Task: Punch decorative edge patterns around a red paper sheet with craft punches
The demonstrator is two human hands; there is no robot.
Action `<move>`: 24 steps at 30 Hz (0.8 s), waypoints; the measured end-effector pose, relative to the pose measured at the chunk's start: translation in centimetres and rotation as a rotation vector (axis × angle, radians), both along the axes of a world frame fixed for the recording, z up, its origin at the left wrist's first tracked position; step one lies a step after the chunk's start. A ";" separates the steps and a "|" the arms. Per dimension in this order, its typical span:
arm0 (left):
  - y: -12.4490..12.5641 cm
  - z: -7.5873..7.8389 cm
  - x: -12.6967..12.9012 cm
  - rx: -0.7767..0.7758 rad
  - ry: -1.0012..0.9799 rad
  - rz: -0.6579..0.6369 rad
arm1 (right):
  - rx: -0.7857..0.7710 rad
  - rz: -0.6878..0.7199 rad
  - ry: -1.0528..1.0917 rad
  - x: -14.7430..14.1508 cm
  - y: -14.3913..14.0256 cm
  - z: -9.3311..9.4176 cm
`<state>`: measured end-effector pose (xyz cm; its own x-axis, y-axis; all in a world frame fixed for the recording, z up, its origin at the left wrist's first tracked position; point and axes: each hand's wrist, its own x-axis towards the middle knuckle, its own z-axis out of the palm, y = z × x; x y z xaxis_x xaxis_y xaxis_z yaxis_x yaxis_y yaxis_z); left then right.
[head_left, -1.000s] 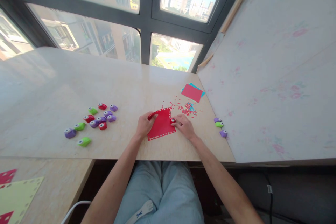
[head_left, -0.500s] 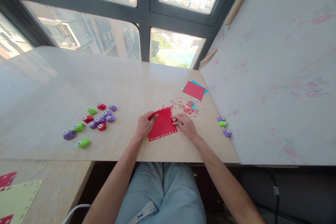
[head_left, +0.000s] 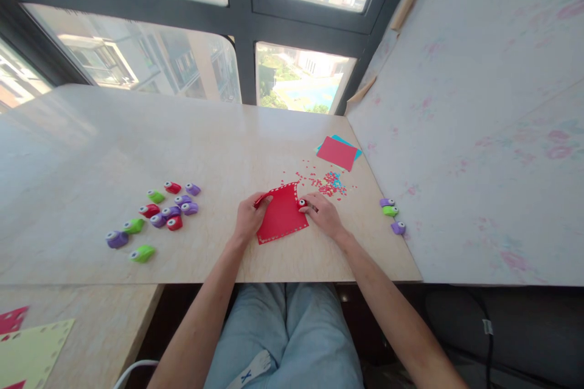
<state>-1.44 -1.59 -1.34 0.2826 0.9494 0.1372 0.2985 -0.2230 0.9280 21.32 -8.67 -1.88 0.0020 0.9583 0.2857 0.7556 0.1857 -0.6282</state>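
Observation:
A red sheet of paper [head_left: 281, 214] with small holes punched along its edges lies in front of me, slightly bent up at its upper left. My left hand [head_left: 250, 216] pinches that left edge, thumb on top. In my right hand [head_left: 322, 214] is a small red craft punch [head_left: 302, 203], held at the sheet's right edge. Whether paper sits inside the punch's slot is too small to tell. Just beyond the sheet lies a scatter of tiny punched bits [head_left: 331, 185], mostly red with some blue.
Several purple, green and red craft punches [head_left: 171, 212] stand to the left. Three more punches [head_left: 390, 211] line the wall at right. A stack of coloured paper [head_left: 337, 153] lies at the back right. Punched yellow paper [head_left: 36, 346] rests on the lower surface at left.
The camera view has shifted slightly. Both hands keep their hold on the paper and the punch, and the punch stays at the right edge with little visible movement.

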 end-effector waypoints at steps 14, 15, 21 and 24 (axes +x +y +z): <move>-0.3 0.4 0.1 -0.031 -0.030 0.024 | 0.067 -0.149 0.133 1.2 0.3 -1.0; -0.3 0.4 0.1 -0.028 -0.025 0.024 | 0.061 -0.173 0.171 1.2 0.3 -1.0; -0.2 0.2 0.1 -0.001 0.008 0.012 | -0.031 -0.277 0.574 1.1 -0.1 -0.6; -0.2 0.1 0.1 0.000 0.002 0.013 | -0.042 -0.238 0.752 0.8 -0.3 0.0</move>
